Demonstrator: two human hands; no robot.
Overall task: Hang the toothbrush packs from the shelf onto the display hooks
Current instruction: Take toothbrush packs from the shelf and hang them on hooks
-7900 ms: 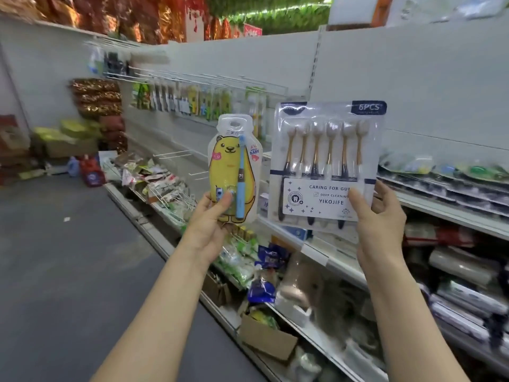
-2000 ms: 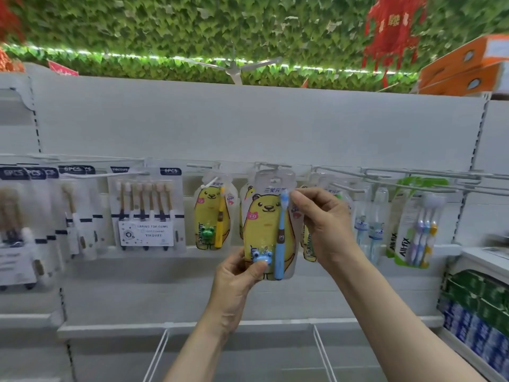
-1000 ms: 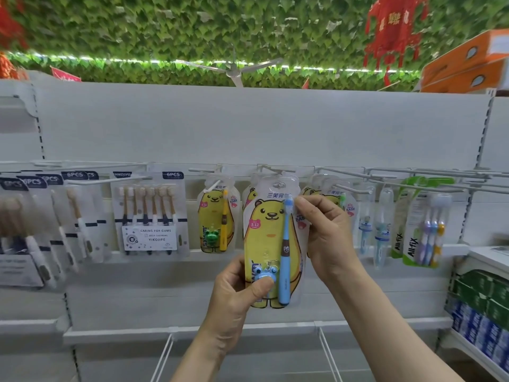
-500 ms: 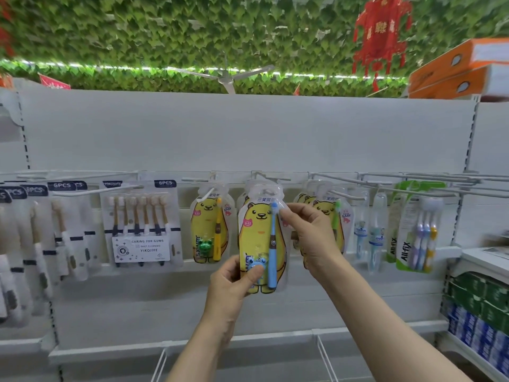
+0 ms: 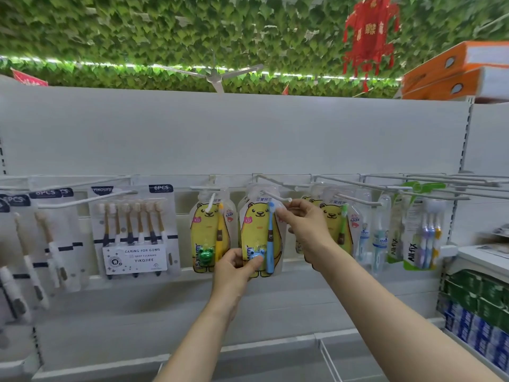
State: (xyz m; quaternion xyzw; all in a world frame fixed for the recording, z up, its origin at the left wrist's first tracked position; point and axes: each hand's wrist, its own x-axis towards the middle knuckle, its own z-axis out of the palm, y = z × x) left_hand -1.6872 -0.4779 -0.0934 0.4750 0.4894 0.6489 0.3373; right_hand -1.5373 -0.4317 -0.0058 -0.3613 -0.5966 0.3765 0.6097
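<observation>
A yellow bear toothbrush pack [image 5: 254, 232] with a blue brush hangs on a white display hook [image 5: 276, 195], the hook's rod passing through its top hole. My left hand [image 5: 237, 267] pinches the pack's bottom edge by the blue toy. My right hand [image 5: 305, 224] pinches the pack's upper right edge just under the hook's tip. A like bear pack with a yellow brush [image 5: 210, 230] hangs to the left, another with a green brush [image 5: 338, 227] to the right. A six-piece toothbrush pack [image 5: 133, 230] hangs further left.
More six-piece packs [image 5: 41, 238] hang at far left. All-fix packs [image 5: 421, 232] and bare hook rods [image 5: 454, 186] are at right. Boxed toothpaste [image 5: 479, 321] fills the right shelf. A wire divider [image 5: 327, 359] stands on the lower shelf.
The bear pack has gone up and back onto the hook; its top hole now sits on the rod. Both hands keep their hold and moved with it.
</observation>
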